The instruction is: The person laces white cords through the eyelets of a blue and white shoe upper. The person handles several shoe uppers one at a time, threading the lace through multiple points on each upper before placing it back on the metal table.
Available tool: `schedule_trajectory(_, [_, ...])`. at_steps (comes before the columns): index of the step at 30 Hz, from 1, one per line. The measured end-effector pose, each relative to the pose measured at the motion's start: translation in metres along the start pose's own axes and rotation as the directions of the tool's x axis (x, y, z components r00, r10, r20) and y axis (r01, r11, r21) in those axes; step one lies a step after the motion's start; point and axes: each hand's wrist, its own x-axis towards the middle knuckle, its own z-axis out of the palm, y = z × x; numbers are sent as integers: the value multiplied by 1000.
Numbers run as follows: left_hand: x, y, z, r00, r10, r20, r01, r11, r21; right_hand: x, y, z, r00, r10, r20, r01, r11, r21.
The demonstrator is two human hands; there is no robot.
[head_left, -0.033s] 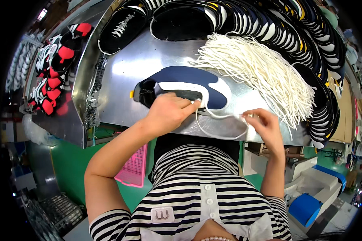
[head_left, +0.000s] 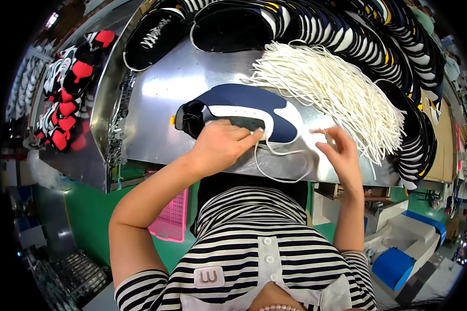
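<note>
A navy and white shoe upper point(head_left: 233, 96) lies on its side on the metal table, its heel toward the left and a yellow tab at that end. My left hand point(head_left: 225, 145) rests on its near side, thumb and forefinger pinched by the eyelet strip at the front of the opening. From those fingertips a white shoelace point(head_left: 285, 181) hangs out and curves in a loose loop over the table's near edge. My right hand point(head_left: 342, 155) hovers right of the loop, thumb and forefinger apart. Bright glare around its fingertips partly hides the lace there.
A thick bundle of white laces point(head_left: 327, 93) lies right of the upper. Long rows of stacked uppers point(head_left: 337, 33) curve around the back and right. Beyond a raised metal edge point(head_left: 101, 103) at left are red, black and white pieces point(head_left: 66, 109). A pink basket point(head_left: 171, 217) stands below.
My right hand has moved slightly up, and its thumb and forefinger have parted. The loop's right end has shifted a little left. My left hand stays by the eyelets.
</note>
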Motion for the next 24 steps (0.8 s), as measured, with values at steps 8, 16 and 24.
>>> schedule_trajectory(8, [16,-32,-11,466,-383,797,884,239,-402,47,10,46,992,116,-53,-99,962,253])
schedule_trajectory(16, [35,-34,0,389,-251,887,888,-153,-433,48,3,63,994,104,-43,-87,952,293])
schedule_trajectory(24, [31,-26,19,738,-662,128,632,613,-475,45,18,52,949,306,-76,-256,889,380])
